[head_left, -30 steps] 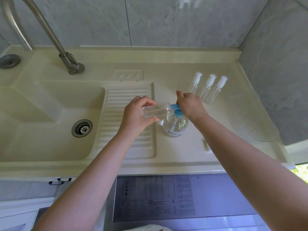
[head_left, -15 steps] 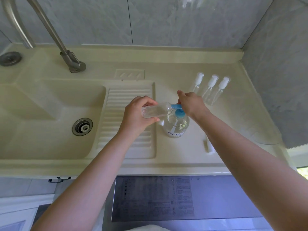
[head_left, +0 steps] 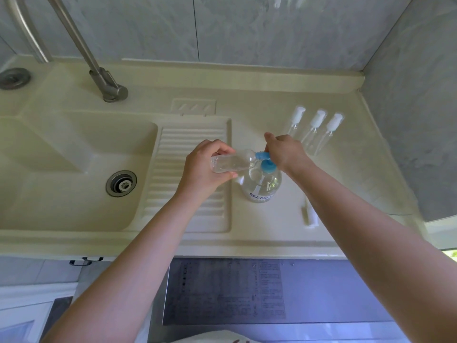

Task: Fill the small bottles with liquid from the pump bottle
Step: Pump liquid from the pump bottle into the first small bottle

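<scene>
small bottle [head_left: 231, 163] in my left hand [head_left: 206, 168] is clear plastic, uncapped, lying almost level with its base toward the sink and its open neck pointing right, up against the blue nozzle of the pump bottle [head_left: 261, 182]. i can't make out a liquid level through the glare on its wall. my left fingers curl over the top of it and the thumb sits underneath, so the hand wraps its rear half. it hangs above the right edge of the ribbed drainboard [head_left: 190, 174], off the counter.

pump bottle stands upright on the cream counter [head_left: 272, 233] just right of the drainboard, a squat clear body with pale liquid visible inside, a dip tube down the middle and a strip of blue print near its foot. its pump head is bright blue. my right hand [head_left: 284, 152] comes in from the right and bears on that pump head, fingers bent down over it; the fingertips themselves are hidden behind the hand, so the grip looks like a pinch or press but i can't say which.

three more small bottles [head_left: 313, 131] with white caps lie side by side behind my right hand, near the grey tiled wall. a white cap piece [head_left: 309, 214], probably this bottle's sprayer top, lies on the counter under my right forearm.
</scene>
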